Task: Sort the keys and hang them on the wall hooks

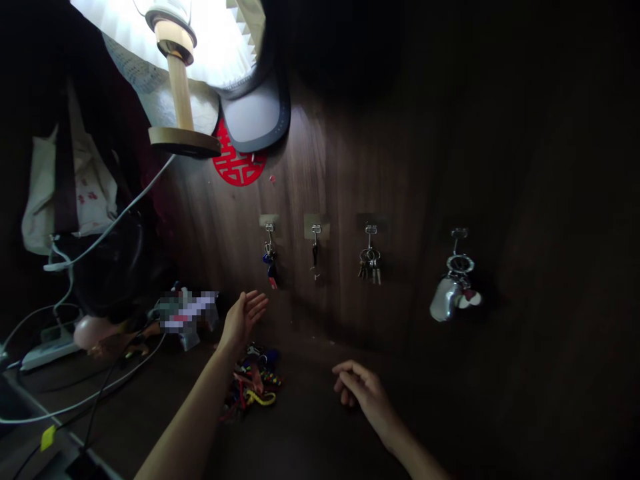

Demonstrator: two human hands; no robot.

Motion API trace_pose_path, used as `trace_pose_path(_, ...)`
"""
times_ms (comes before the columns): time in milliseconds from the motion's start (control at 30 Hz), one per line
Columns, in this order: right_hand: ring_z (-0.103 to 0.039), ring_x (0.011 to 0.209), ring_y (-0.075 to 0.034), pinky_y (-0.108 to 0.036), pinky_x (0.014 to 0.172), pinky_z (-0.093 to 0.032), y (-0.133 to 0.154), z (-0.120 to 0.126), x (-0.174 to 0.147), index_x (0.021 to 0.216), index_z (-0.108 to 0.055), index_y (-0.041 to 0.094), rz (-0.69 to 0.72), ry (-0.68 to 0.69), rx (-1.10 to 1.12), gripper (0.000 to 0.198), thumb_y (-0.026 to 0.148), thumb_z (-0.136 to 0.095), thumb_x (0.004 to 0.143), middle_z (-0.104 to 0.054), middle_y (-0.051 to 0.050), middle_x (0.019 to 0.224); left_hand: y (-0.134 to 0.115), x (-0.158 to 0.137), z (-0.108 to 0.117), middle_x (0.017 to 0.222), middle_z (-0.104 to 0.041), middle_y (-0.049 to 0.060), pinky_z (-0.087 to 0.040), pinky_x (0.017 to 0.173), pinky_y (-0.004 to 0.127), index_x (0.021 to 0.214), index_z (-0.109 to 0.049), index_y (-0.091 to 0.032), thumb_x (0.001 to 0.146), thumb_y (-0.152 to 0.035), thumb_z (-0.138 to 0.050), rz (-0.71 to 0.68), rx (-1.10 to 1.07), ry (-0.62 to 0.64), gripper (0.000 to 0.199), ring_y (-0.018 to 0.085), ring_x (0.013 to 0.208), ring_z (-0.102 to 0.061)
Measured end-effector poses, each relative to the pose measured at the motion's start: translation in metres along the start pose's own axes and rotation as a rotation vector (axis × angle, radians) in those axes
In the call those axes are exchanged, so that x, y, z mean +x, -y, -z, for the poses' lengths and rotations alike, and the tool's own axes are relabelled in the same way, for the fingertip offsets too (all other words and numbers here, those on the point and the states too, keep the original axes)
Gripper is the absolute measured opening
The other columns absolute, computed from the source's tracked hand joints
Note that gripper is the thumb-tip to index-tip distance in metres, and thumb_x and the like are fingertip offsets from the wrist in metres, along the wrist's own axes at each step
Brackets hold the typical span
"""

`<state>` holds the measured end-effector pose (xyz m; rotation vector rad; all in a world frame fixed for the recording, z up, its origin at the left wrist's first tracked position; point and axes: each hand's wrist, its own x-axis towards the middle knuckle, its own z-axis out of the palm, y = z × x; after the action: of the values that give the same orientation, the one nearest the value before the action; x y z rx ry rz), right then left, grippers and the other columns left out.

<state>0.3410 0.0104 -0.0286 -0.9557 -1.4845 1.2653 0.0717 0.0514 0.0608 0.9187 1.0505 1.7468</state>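
Observation:
My left hand (245,319) is raised with its fingers stretched out and nothing in it, just below the leftmost hanging keychain (270,263). Under it on the dark surface lies a pile of keychains and cords (255,380) in red, yellow and blue, partly hidden by my left forearm. My right hand (363,393) hovers to the right of that pile, fingers loosely bent, holding nothing visible. Along the wall, adhesive hooks also carry a small dark keychain (315,255), a bunch of keys (370,265) and a big ring with a silvery tag (444,299).
A lit lamp (181,93) stands out at upper left, with a cap (255,117) and a red round paper-cut (240,167) behind it. Bags (95,173) hang at the left. White cables (125,210) and a power strip (50,352) take up the left side.

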Motion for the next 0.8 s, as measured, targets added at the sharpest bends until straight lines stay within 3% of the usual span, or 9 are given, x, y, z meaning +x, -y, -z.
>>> trace_pose_path(167, -0.052, 0.048, -0.011, -0.022, 0.044, -0.034, 0.003, -0.002, -0.001, 0.08, -0.062, 0.017, -0.007, 0.012, -0.009, 0.039, 0.055, -0.056, 0.071, -0.059, 0.0, 0.061, 0.016, -0.017, 0.031, 0.087, -0.071, 0.007, -0.051, 0.072, 0.029, 0.093, -0.06, -0.016, 0.072, -0.038, -0.06, -0.052, 0.304, -0.027, 0.03, 0.019, 0.078, -0.067)
trace_pose_path(267, -0.052, 0.048, -0.011, -0.022, 0.045, -0.034, 0.002, -0.002, -0.001, 0.079, -0.061, 0.017, -0.017, 0.017, 0.0, 0.04, 0.056, -0.057, 0.07, -0.059, 0.0, 0.061, 0.023, -0.034, 0.043, 0.075, -0.07, 0.002, -0.049, 0.071, 0.03, 0.083, -0.064, -0.018, 0.066, -0.035, -0.064, -0.081, 0.485, 0.008, 0.024, 0.02, 0.077, -0.066)
trace_pose_path(367, -0.052, 0.048, -0.01, -0.022, 0.045, -0.035, 0.0, -0.003, 0.0, 0.08, -0.062, 0.016, -0.012, 0.021, 0.002, 0.039, 0.055, -0.057, 0.071, -0.059, 0.0, 0.061, 0.03, -0.055, 0.047, 0.08, -0.071, 0.001, -0.046, 0.077, 0.03, 0.08, -0.068, -0.021, 0.069, -0.027, -0.06, -0.119, 0.723, 0.112, 0.015, 0.021, 0.083, -0.064)
trace_pose_path(467, -0.052, 0.048, -0.01, -0.022, 0.045, -0.035, -0.001, -0.004, 0.0, 0.08, -0.062, 0.016, -0.006, 0.026, 0.001, 0.038, 0.053, -0.057, 0.072, -0.059, 0.0, 0.061, 0.039, -0.075, 0.044, 0.1, -0.069, 0.003, -0.042, 0.084, 0.034, 0.096, -0.066, -0.024, 0.078, -0.025, -0.052, -0.227, 1.222, 0.28, 0.023, 0.023, 0.098, -0.059)
trace_pose_path(567, -0.052, 0.047, -0.01, -0.022, 0.045, -0.034, -0.002, -0.004, 0.0, 0.08, -0.062, 0.016, -0.002, 0.03, 0.009, 0.038, 0.053, -0.058, 0.072, -0.059, 0.0, 0.061, 0.045, -0.088, 0.034, 0.107, -0.067, 0.005, -0.039, 0.086, 0.039, 0.105, -0.061, -0.024, 0.084, -0.028, -0.048, -0.299, 1.5, 0.305, 0.025, 0.025, 0.104, -0.055)
trace_pose_path(667, -0.052, 0.047, -0.01, -0.021, 0.045, -0.033, -0.001, -0.004, -0.001, 0.08, -0.061, 0.016, -0.015, 0.032, 0.005, 0.038, 0.054, -0.058, 0.071, -0.06, 0.0, 0.06, 0.048, -0.093, 0.021, 0.108, -0.066, 0.005, -0.039, 0.087, 0.041, 0.104, -0.06, -0.024, 0.086, -0.032, -0.045, -0.341, 1.592, 0.339, 0.024, 0.025, 0.103, -0.056)
trace_pose_path(800, -0.053, 0.048, -0.01, -0.021, 0.044, -0.033, 0.001, -0.004, -0.001, 0.08, -0.062, 0.016, -0.007, 0.026, -0.004, 0.038, 0.053, -0.058, 0.072, -0.06, 0.0, 0.06, 0.049, -0.099, 0.002, 0.107, -0.067, 0.004, -0.03, 0.099, 0.045, 0.102, -0.059, -0.024, 0.087, -0.033, -0.047, -0.415, 1.535, 0.446, 0.022, 0.023, 0.103, -0.056)
